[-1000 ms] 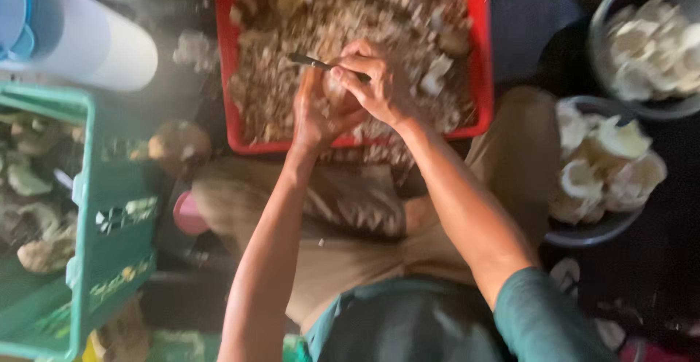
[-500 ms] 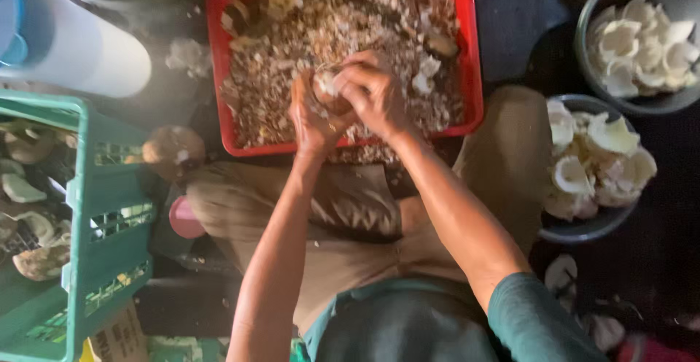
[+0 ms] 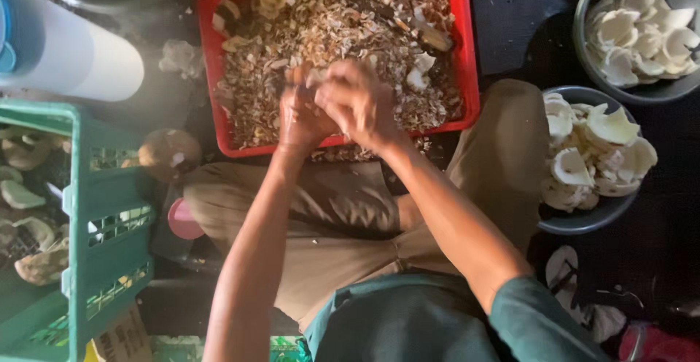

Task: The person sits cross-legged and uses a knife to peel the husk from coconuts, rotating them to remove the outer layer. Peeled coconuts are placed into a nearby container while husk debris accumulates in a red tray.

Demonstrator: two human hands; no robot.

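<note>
- Both hands meet over the near edge of the red crate (image 3: 470,56), the left hand (image 3: 300,118) and right hand (image 3: 357,103) pressed together and blurred; whether they clamp anything cannot be told.
- A second ago the right hand held a thin dark blade out over the crate; now no blade shows between the hands.
- The heap of brown shavings (image 3: 321,34) lies just beyond the hands, as before.
- Two grey bowls of white coconut pieces (image 3: 590,150) sit to the right of the hands, a green crate (image 3: 102,209) to the left.
</note>
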